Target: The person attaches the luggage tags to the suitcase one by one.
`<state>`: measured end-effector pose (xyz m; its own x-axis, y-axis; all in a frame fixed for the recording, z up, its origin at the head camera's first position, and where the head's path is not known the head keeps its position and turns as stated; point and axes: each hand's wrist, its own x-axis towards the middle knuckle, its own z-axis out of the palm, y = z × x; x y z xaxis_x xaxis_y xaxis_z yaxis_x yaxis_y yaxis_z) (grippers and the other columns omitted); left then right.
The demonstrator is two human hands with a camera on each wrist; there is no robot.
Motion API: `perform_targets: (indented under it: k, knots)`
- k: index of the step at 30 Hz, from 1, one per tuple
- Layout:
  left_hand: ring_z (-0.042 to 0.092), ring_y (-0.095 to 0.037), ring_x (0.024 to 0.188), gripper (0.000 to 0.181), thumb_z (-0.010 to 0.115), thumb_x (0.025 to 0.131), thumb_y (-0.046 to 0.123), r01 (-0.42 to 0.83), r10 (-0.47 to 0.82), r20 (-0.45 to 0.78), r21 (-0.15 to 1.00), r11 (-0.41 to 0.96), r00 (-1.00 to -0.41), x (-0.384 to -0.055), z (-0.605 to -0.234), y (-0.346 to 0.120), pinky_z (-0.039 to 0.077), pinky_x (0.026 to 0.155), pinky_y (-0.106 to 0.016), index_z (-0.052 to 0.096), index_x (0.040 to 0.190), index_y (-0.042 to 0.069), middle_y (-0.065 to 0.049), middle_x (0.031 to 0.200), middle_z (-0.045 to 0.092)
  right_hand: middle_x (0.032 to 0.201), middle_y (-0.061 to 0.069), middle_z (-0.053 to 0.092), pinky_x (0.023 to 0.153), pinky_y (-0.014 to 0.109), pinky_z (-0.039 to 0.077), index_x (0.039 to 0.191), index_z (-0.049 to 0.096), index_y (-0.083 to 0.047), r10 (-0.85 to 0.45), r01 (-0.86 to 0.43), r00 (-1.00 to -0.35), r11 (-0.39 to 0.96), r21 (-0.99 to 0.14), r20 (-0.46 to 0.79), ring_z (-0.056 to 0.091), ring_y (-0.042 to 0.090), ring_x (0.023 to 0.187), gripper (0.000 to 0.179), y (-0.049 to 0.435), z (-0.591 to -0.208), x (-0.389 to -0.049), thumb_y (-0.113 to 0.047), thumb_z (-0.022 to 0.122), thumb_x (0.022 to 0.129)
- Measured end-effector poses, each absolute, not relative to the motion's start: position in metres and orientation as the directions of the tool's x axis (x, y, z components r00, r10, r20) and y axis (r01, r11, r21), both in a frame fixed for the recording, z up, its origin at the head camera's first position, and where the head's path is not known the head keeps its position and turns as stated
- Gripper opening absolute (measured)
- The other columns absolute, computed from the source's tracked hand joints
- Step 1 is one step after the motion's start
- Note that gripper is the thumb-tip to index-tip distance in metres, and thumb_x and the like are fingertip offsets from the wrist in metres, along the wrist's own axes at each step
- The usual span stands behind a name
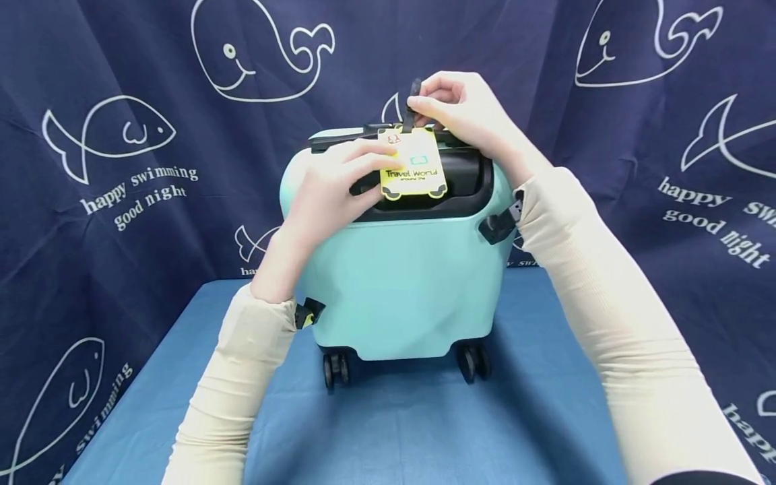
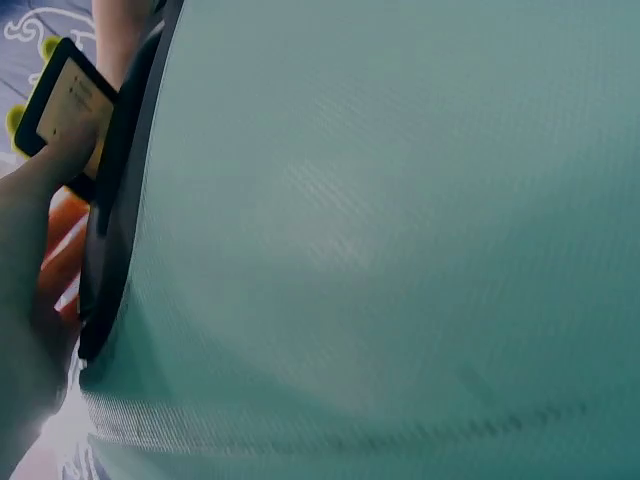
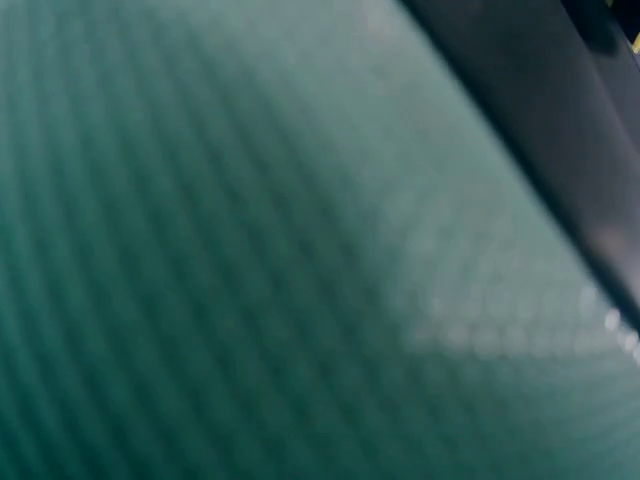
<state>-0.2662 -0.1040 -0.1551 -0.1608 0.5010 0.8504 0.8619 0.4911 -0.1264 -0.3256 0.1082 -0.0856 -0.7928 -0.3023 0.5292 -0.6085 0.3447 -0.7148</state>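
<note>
A mint-green suitcase (image 1: 400,289) stands upright on its black wheels, with a black recessed panel around its top handle. Against that panel hangs a yellow luggage tag (image 1: 424,165) printed "Travel World". My left hand (image 1: 342,178) pinches the tag by its left side, fingers over the front and thumb at the lower edge. Above it, my right hand (image 1: 457,104) pinches the tag's black strap (image 1: 409,118) between thumb and fingers, the strap's end pointing up. The left wrist view catches the luggage tag (image 2: 75,110) from its dark-bordered back, with the left thumb on it. Green shell fills most of the right wrist view.
A blue cloth-covered table (image 1: 388,431) carries the suitcase. Behind hangs a navy curtain (image 1: 212,155) with white whale and fish drawings. Small black wrist cameras sit at both cuffs, the right one (image 1: 500,225) close to the suitcase's side.
</note>
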Motion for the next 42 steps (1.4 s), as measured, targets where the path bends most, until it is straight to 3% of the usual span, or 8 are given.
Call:
perform_targets:
  k: [8,16,28,31,37,42]
  knots:
    - [0.061,-0.022,0.105,0.024,0.06,0.08,-0.005,0.869,0.484,0.869,-0.162,0.467,-0.098,-0.264,-0.157,-0.101,0.045,0.092,-0.029,0.069,0.101,0.002,-0.011,0.106,0.067,0.07,-0.008,0.066,0.07,0.019,0.049,0.089,0.062,-0.01,-0.317,-0.622,-0.783,0.412,-0.666,0.535,0.062,0.007,0.067,0.014,0.1,-0.078,-0.322,-0.023,0.068,0.086]
    - [0.062,-0.024,0.103,0.024,0.061,0.079,-0.005,0.869,0.482,0.874,-0.193,0.456,-0.059,-0.264,-0.161,-0.104,0.046,0.092,-0.029,0.069,0.101,0.001,-0.012,0.104,0.067,0.062,-0.012,0.063,0.063,0.015,0.048,0.088,0.062,-0.01,-0.259,-0.552,-0.833,0.459,-0.696,0.489,0.061,0.002,0.061,0.013,0.091,-0.078,-0.326,-0.021,0.068,0.086]
    - [0.063,-0.023,0.101,0.02,0.064,0.08,-0.004,0.925,0.404,0.914,-0.13,0.356,-0.027,-0.269,-0.166,-0.105,0.044,0.094,-0.026,0.071,0.098,0.002,-0.013,0.1,0.069,0.061,-0.019,0.061,0.067,0.013,0.044,0.105,0.068,-0.005,-0.176,-0.456,-0.879,0.577,-0.677,0.443,0.061,-0.004,0.065,0.036,0.089,-0.08,-0.331,-0.03,0.073,0.081]
    - [0.064,-0.023,0.1,0.021,0.065,0.079,-0.004,0.929,0.388,0.921,-0.119,0.349,-0.028,-0.271,-0.166,-0.105,0.045,0.093,-0.026,0.072,0.097,0.002,-0.013,0.098,0.069,0.061,-0.02,0.062,0.066,0.013,0.043,0.1,0.071,-0.008,-0.151,-0.439,-0.884,0.594,-0.674,0.442,0.062,-0.004,0.065,0.034,0.089,-0.08,-0.332,-0.034,0.075,0.078]
    - [0.064,-0.023,0.1,0.018,0.067,0.078,-0.002,0.944,0.37,0.928,-0.082,0.318,-0.045,-0.276,-0.17,-0.105,0.045,0.094,-0.027,0.072,0.096,0.001,-0.013,0.098,0.07,0.056,-0.022,0.06,0.064,0.016,0.039,0.077,0.07,-0.02,-0.124,-0.441,-0.872,0.617,-0.652,0.473,0.059,-0.004,0.062,0.018,0.089,-0.081,-0.335,-0.036,0.078,0.074]
    - [0.063,-0.023,0.1,0.017,0.07,0.079,0.003,0.96,0.351,0.934,-0.046,0.278,-0.057,-0.282,-0.172,-0.105,0.044,0.095,-0.029,0.072,0.096,0.001,-0.014,0.098,0.069,0.054,-0.024,0.058,0.069,0.016,0.036,0.082,0.074,-0.018,-0.131,-0.455,-0.853,0.658,-0.6,0.505,0.057,-0.002,0.065,0.023,0.088,-0.083,-0.338,-0.04,0.076,0.074]
